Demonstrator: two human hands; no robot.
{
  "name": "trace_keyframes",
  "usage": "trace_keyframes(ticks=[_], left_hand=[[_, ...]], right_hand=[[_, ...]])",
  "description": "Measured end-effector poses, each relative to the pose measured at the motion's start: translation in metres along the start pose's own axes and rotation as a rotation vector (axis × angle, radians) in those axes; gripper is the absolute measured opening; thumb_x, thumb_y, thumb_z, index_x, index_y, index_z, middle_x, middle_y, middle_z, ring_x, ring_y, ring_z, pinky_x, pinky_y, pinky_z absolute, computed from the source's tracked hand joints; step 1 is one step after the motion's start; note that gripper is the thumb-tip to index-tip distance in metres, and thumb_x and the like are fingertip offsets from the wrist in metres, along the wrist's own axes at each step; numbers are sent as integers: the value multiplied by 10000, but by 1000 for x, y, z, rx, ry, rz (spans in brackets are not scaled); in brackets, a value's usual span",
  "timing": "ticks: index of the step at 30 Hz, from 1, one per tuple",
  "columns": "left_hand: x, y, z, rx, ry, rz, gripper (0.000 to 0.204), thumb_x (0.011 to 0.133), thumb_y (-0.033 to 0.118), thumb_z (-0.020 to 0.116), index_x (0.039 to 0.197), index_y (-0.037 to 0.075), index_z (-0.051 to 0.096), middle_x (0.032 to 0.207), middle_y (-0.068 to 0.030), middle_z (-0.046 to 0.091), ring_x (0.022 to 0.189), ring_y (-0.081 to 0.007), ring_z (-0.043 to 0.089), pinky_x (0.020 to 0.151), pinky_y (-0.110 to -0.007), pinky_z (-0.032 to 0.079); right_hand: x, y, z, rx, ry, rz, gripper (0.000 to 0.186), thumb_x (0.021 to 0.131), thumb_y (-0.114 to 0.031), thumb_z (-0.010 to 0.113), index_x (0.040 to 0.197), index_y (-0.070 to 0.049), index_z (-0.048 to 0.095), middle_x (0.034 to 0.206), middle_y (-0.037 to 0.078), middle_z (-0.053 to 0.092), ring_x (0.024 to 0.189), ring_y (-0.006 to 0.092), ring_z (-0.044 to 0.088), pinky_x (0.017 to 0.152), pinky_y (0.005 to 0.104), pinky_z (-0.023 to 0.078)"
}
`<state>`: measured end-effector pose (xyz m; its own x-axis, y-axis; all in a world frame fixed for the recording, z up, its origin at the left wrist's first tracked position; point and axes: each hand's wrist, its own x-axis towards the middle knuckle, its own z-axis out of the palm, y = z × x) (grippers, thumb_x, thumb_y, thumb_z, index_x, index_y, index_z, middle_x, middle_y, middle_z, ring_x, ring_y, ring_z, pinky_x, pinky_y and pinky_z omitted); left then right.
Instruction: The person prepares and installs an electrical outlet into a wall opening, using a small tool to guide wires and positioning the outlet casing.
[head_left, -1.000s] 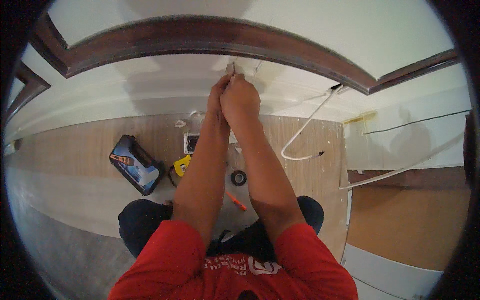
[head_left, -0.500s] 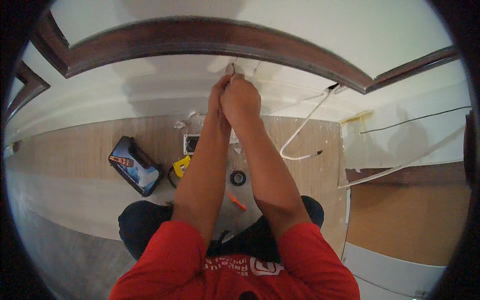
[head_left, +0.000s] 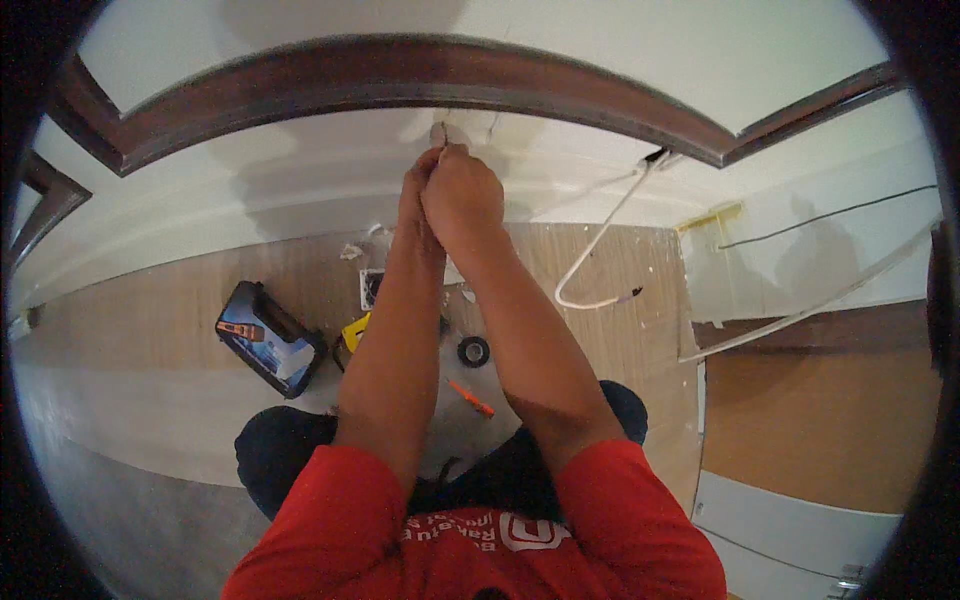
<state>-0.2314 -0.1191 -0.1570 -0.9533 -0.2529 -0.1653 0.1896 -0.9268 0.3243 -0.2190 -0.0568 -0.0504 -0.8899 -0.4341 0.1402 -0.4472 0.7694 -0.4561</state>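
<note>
Both arms reach straight ahead to the low white wall (head_left: 330,152) under a dark wooden moulding. My right hand (head_left: 465,195) is closed, its back toward me, and it covers much of my left hand (head_left: 420,178). The two press together, fingers closed. A thin dark strand (head_left: 444,130) shows just past the fingertips, against the wall; what the fingers grip is too small and hidden to name. On the floor below, between and beside my forearms, lie a roll of black tape (head_left: 473,351), an orange screwdriver-like tool (head_left: 470,398) and a partly hidden yellow tape measure (head_left: 355,331).
A black tool case (head_left: 270,340) lies left of my arms. Close by is a square white-framed box (head_left: 371,288), mostly behind my forearm. To the right, a white cable (head_left: 600,240) hangs from a hole in the wall and curls onto the floor. The moulding (head_left: 400,72) overhangs my hands.
The view has shifted slightly, so my hands appear a little further left. They keep the same closed grip together at the wall.
</note>
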Motion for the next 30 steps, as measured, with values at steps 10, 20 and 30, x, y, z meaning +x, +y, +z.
trace_keyframes(ticks=[10,20,30], left_hand=[[2,-1,-4,39,21,18,221,965,257,527,1011,69,635,907,-63,664,828,-214,632,733,-354,516],[11,-3,-7,57,-1,10,227,969,248,521,1037,62,632,919,-62,663,844,-212,632,748,-354,518],[6,1,-24,40,-54,-15,236,977,231,508,1071,52,628,934,-62,663,867,-211,631,771,-353,519]], right_hand=[[1,2,-1,42,50,-31,220,869,-125,519,964,52,610,869,265,683,860,400,687,771,477,554],[14,5,5,83,39,-73,242,887,-143,495,978,45,617,914,269,680,895,385,684,795,473,546],[10,-3,7,60,59,-40,215,872,-121,492,898,9,661,961,222,677,847,389,687,758,477,558]])
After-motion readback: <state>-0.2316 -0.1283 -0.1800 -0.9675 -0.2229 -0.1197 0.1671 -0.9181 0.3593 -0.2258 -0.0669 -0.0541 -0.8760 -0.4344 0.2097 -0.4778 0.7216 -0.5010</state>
